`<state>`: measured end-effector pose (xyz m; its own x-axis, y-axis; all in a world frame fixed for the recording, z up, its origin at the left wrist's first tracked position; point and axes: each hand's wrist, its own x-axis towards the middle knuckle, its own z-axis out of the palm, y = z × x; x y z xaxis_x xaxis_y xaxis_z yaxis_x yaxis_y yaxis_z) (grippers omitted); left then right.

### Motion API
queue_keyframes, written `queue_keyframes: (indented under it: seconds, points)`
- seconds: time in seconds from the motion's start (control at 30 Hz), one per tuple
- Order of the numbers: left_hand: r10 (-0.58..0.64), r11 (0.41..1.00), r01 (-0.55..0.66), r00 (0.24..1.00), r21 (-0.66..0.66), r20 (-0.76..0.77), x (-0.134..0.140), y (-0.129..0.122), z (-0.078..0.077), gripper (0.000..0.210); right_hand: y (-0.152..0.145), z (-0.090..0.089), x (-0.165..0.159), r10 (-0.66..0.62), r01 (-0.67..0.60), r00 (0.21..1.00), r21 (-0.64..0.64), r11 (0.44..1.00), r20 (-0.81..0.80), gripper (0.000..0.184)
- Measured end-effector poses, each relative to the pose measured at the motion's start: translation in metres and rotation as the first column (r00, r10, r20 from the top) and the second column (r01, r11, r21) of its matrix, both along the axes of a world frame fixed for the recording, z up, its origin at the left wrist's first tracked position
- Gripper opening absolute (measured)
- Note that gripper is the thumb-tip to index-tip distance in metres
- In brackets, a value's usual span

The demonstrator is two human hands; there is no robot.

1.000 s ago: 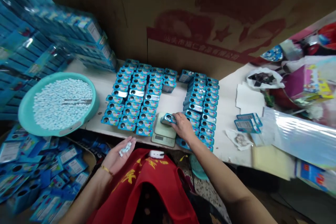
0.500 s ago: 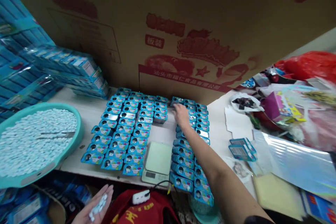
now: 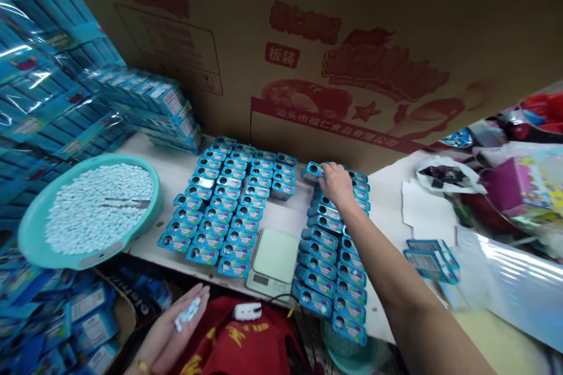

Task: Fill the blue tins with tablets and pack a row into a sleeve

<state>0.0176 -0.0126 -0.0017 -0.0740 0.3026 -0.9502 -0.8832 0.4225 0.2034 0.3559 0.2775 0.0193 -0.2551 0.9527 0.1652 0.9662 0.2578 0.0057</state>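
My left hand (image 3: 182, 319) is cupped palm up at the front edge, holding several small pale blue-white candies (image 3: 188, 313). At the far end of the right-hand rows, my right hand (image 3: 338, 184) has its fingers closed on the right end of a small blue box (image 3: 312, 170), which sits slightly tilted. Boxes of the same kind (image 3: 319, 268), with round holes in their tops, stand in columns under and beside my right forearm. More columns of these boxes (image 3: 214, 211) stand to the left. Between the groups lies a pale kitchen scale (image 3: 275, 258).
A turquoise basin (image 3: 155, 202) full of candies, with tweezers on top, stands left. Wrapped stacks of blue boxes (image 3: 167, 105) rise behind it. A large cardboard carton (image 3: 237, 70) walls off the back. Folded blue boxes (image 3: 431, 261) and bags lie right; loose boxes (image 3: 92, 328) fill a carton below.
The view has turned left, so everything sits further right. My right hand has closed on the far box, which now juts out to the left. My left hand still holds the candies.
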Motion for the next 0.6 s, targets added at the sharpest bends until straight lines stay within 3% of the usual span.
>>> queue_keyframes:
  seconds: [0.07, 0.13, 0.2, 0.3, 0.43, 0.6]
  points:
    - [-0.035, 0.996, 0.035, 0.999, 0.076, -0.005, 0.003, 0.007, 0.002, 0.054, -0.045, 0.021, -0.003, 0.122, -0.122, 0.992, -0.008, 0.993, -0.027, 0.039]
    - [-0.095, 0.988, 0.094, 0.996, 0.123, -0.005, 0.006, 0.014, 0.004, 0.05, -0.092, 0.029, -0.014, 0.209, -0.213, 0.976, -0.056, 0.975, -0.061, 0.038]
    - [-0.164, 0.973, 0.159, 0.986, 0.164, 0.014, 0.01, 0.018, 0.007, 0.046, -0.135, 0.022, -0.03, 0.251, -0.261, 0.964, -0.128, 0.957, -0.09, 0.037]
    - [-0.248, 0.953, 0.234, 0.967, 0.192, 0.053, 0.017, 0.018, 0.01, 0.04, -0.181, -0.003, -0.055, 0.237, -0.261, 0.963, -0.227, 0.938, -0.129, 0.036]
    - [-0.309, 0.936, 0.292, 0.949, 0.195, 0.062, 0.022, 0.009, 0.008, 0.037, -0.21, -0.032, -0.068, 0.19, -0.239, 0.963, -0.278, 0.93, -0.191, 0.039]
    - [-0.31, 0.936, 0.294, 0.949, 0.196, 0.06, 0.019, -0.005, 0.002, 0.037, -0.226, -0.035, -0.049, 0.122, -0.199, 0.926, -0.188, 0.962, -0.359, 0.044]
